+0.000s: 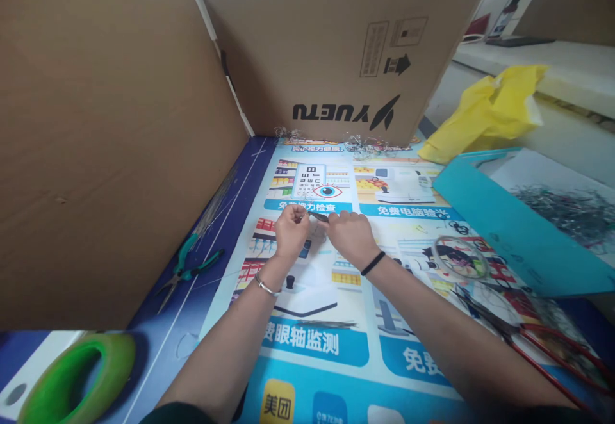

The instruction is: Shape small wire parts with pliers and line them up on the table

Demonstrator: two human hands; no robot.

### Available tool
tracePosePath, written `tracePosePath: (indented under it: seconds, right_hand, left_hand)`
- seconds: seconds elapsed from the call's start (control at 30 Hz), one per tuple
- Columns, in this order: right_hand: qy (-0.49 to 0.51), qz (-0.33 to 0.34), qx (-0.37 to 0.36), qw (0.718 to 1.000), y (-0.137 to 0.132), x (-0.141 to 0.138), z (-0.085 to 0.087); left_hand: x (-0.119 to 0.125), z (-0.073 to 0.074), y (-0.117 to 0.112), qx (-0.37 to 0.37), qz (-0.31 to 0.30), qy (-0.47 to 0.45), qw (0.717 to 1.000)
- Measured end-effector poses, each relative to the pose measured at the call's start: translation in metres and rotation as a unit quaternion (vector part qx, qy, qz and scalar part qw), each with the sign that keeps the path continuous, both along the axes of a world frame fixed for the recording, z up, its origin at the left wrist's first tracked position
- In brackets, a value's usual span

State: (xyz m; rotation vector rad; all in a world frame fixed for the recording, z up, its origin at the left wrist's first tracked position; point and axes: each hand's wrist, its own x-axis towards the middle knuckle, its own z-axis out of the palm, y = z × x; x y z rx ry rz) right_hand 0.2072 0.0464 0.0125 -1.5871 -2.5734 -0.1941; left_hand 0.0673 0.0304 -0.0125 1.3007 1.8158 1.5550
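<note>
My left hand (pixel 291 235) is closed in a pinch over the printed poster; what its fingertips hold is too small to make out, perhaps thin wire. My right hand (pixel 352 237), with a black band at the wrist, is wrapped round a dark pointed tool (pixel 318 216). Its tip reaches the left fingertips, and its handle is hidden in my fist, so the exact kind does not show. Both hands are close together above the poster (pixel 307 270), just below the printed eye chart.
Cardboard panels (pixel 346 46) stand behind and at left. Teal-handled pliers (pixel 182 270), thin wires (pixel 216 203) and green tape (pixel 79 379) lie left. Rightward are red-handled scissors (pixel 514 331), a clear ring-shaped roll (pixel 460 259), a blue box (pixel 519 232) of tangled wire and a yellow bag (pixel 485 113).
</note>
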Motion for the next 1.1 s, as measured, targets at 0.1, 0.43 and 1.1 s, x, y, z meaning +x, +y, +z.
tracePosePath:
  seconds: [0.1,0.43,1.1]
  right_hand:
    - [-0.002,0.005,0.008,1.0,0.0009,0.0007,-0.0011]
    - [-0.009,0.004,-0.01,1.0,0.001,0.0011,-0.0002]
    - [-0.012,0.0,-0.013,1.0,0.0067,0.005,-0.0012]
  left_hand:
    - [-0.001,-0.0001,0.0003,-0.001,-0.005,-0.003,1.0]
    - [-0.0017,0.0017,0.0008,-0.008,-0.011,-0.023,1.0]
    - [-0.0047,0.006,0.0026,0.0,-0.091,-0.092,0.992]
